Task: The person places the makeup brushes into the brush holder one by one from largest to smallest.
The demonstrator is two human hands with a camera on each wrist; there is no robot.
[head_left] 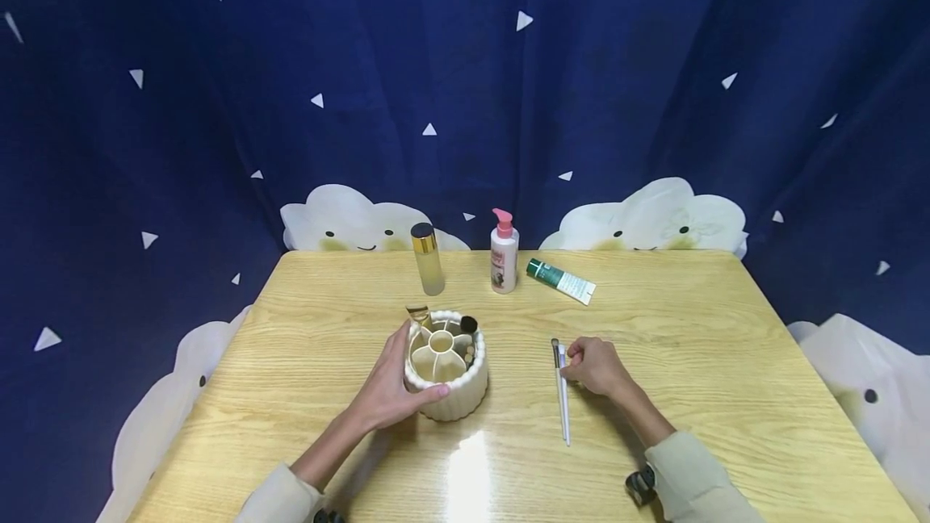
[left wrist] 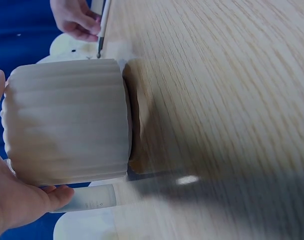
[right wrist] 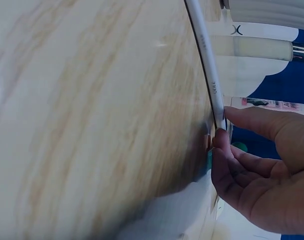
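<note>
"How many things?"
"On the tabletop (head_left: pixel 690 337): one holder (head_left: pixel 467 395), two slim rods (head_left: pixel 559 378), two bottles (head_left: pixel 431 269), one tube (head_left: pixel 561 280)."
"What's held?"
"The left grip (head_left: pixel 392 386) curls round the holder: cream, ribbed, divided inside. The right grip (head_left: pixel 599 366) pinches a white rod (right wrist: pixel 206 57), straight and lettered, right of the holder, beside the dark-tipped rod (head_left: pixel 558 366)."

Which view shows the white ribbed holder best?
The head view: it looks down into the holder, showing its compartments. The left wrist view shows its ribbed side, compartments hidden; the right wrist view, a cropped part.
</note>
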